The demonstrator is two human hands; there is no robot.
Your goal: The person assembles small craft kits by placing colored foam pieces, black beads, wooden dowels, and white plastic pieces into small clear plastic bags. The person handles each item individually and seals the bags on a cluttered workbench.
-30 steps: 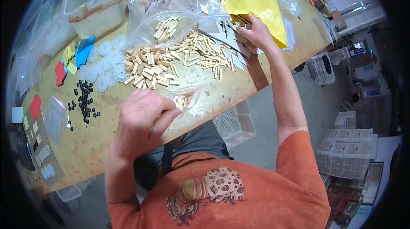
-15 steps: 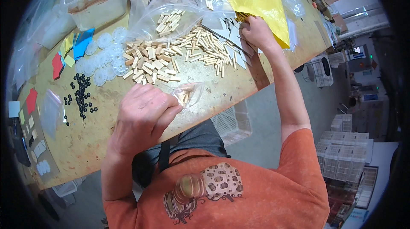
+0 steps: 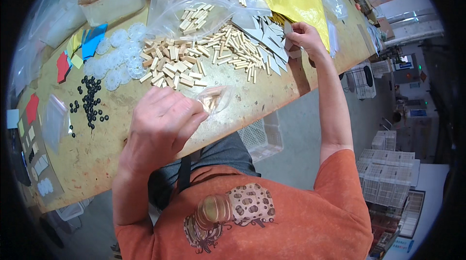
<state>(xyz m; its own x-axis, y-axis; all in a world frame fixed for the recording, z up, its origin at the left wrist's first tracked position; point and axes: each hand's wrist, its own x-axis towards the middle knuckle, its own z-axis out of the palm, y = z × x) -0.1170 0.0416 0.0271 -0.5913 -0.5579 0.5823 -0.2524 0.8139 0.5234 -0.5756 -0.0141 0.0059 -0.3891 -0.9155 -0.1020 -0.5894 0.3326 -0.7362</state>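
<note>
Left hand (image 3: 162, 126) pinches small clear plastic bag (image 3: 216, 99) with wooden pieces inside, near front edge of workbench (image 3: 121, 163). Right hand (image 3: 303, 39) grips grey card triangle (image 3: 287, 28), above pile of grey triangles (image 3: 264, 46). Heap of wooden blocks and sticks (image 3: 199, 58) lies between hands. Black beads (image 3: 90, 100) and clear plastic discs (image 3: 116, 58) to left; yellow sheet (image 3: 296, 3) behind right hand. Since earlier frame: right hand has lifted triangle off pile; left hand unchanged on bag.
</note>
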